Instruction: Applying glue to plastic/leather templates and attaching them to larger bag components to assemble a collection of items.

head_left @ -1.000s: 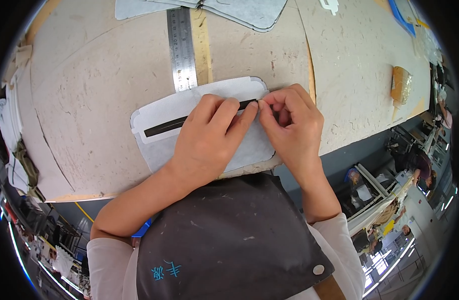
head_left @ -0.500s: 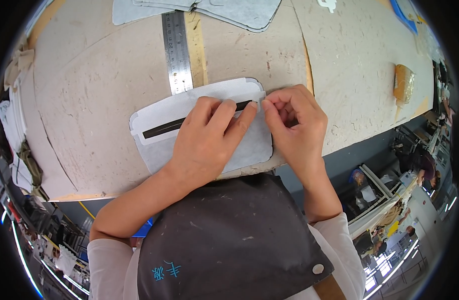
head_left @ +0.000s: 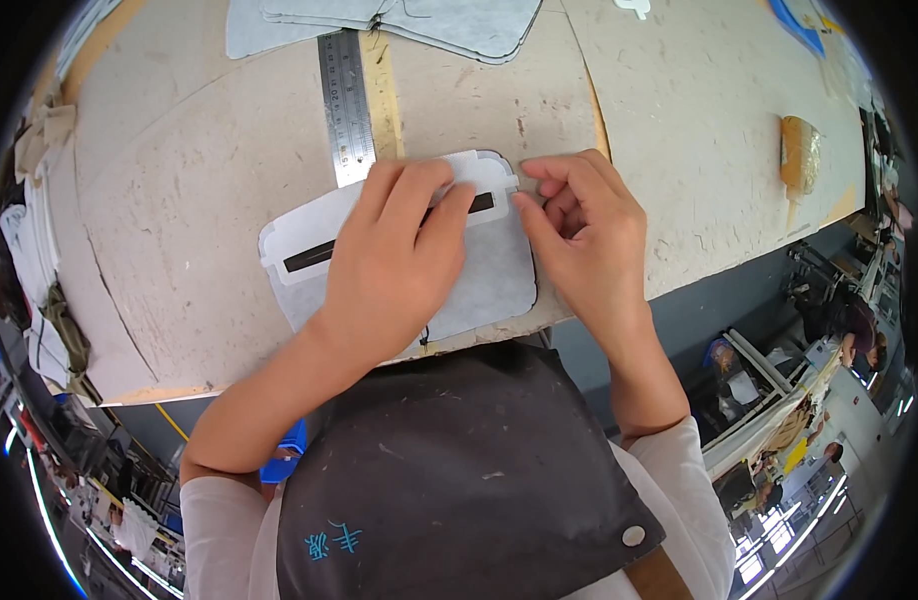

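A pale grey-white fabric panel (head_left: 494,265) with rounded corners lies near the front edge of the worktable. Across its upper part runs a long narrow dark slot (head_left: 312,257), framed by a white strip. My left hand (head_left: 391,255) rests over the middle of panel and slot, fingers bent and fingertips on the white strip; what lies under the palm is hidden. At the panel's right end is my right hand (head_left: 594,220). Its thumb and index finger stand apart beside the strip's end, the other fingers curl inward, and nothing shows between them.
Beyond the panel, a steel ruler (head_left: 346,110) lies beside a yellowish strip (head_left: 383,100) on the worktable (head_left: 199,150). Several similar grey panels (head_left: 429,22) are stacked at the far side. An amber, tape-wrapped bottle (head_left: 800,155) lies at the right. A dark apron (head_left: 469,460) covers my lap.
My left hand has slid left along the strip, uncovering the slot's right end. The thumb and index finger of my right hand have moved apart, away from the strip's end.
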The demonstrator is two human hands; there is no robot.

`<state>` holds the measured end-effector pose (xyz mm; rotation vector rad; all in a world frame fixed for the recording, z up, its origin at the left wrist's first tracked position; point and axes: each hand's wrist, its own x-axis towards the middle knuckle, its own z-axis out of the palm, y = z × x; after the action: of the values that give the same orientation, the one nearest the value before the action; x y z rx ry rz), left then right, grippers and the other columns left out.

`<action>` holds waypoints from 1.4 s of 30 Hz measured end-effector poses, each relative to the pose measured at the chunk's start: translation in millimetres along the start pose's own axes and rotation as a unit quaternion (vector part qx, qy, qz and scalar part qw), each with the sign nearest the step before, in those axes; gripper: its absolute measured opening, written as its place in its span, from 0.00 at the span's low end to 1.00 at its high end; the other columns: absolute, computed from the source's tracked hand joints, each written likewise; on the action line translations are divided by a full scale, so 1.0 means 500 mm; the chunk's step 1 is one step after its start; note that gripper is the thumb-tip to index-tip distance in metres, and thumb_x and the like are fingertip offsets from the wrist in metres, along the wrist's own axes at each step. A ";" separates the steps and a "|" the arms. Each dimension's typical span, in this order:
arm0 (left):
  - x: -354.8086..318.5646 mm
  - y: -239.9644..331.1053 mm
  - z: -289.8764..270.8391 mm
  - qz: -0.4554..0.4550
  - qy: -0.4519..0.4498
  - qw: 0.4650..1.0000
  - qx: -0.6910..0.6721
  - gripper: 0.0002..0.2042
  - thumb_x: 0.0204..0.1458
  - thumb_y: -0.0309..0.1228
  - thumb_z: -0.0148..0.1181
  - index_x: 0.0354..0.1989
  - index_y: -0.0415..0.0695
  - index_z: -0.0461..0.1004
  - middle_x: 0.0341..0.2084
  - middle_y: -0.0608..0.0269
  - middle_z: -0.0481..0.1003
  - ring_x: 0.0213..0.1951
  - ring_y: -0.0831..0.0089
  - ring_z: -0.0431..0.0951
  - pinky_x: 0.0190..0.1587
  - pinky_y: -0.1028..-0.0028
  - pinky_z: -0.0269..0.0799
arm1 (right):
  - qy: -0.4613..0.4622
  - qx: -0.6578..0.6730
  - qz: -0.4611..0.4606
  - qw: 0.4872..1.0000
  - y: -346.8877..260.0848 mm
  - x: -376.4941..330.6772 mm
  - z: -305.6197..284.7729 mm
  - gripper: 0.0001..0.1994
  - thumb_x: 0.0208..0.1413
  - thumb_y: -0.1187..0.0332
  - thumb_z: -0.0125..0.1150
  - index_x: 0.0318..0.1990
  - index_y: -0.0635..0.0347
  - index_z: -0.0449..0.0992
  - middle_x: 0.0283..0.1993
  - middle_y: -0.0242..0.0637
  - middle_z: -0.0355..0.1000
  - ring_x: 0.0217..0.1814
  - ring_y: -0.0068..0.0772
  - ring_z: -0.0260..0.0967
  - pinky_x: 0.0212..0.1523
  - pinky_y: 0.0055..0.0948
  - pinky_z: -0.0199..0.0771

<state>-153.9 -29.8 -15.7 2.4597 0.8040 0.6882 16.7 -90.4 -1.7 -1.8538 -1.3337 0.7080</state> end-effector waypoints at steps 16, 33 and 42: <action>0.049 -0.025 -0.012 -0.066 0.094 0.986 -0.118 0.10 0.38 0.20 0.67 0.30 0.43 0.75 0.27 0.64 0.68 0.33 0.67 0.68 0.30 0.71 0.65 | -0.079 0.120 0.076 0.987 -0.015 0.006 -0.004 0.04 0.47 0.78 0.64 0.31 0.66 0.76 0.26 0.34 0.71 0.21 0.20 0.65 0.24 0.21 0.65; -0.014 0.036 -0.042 -0.196 0.093 0.961 -0.170 0.05 0.43 0.17 0.60 0.30 0.37 0.74 0.26 0.63 0.73 0.27 0.76 0.73 0.33 0.79 0.70 | -0.029 0.064 -0.088 0.994 -0.068 -0.021 0.037 0.05 0.45 0.82 0.63 0.29 0.65 0.75 0.25 0.35 0.70 0.20 0.23 0.67 0.20 0.21 0.67; -0.024 0.023 -0.022 -0.259 0.136 0.906 -0.307 0.05 0.41 0.19 0.59 0.26 0.38 0.71 0.22 0.64 0.74 0.24 0.79 0.71 0.29 0.79 0.68 | -0.052 0.130 -0.020 0.990 -0.058 -0.018 0.051 0.03 0.47 0.80 0.61 0.29 0.63 0.73 0.22 0.30 0.69 0.21 0.14 0.64 0.20 0.17 0.63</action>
<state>-164.2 -43.1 -4.5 1.5163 1.0868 0.9115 -21.7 -87.3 7.2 -1.5977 -1.2727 0.9214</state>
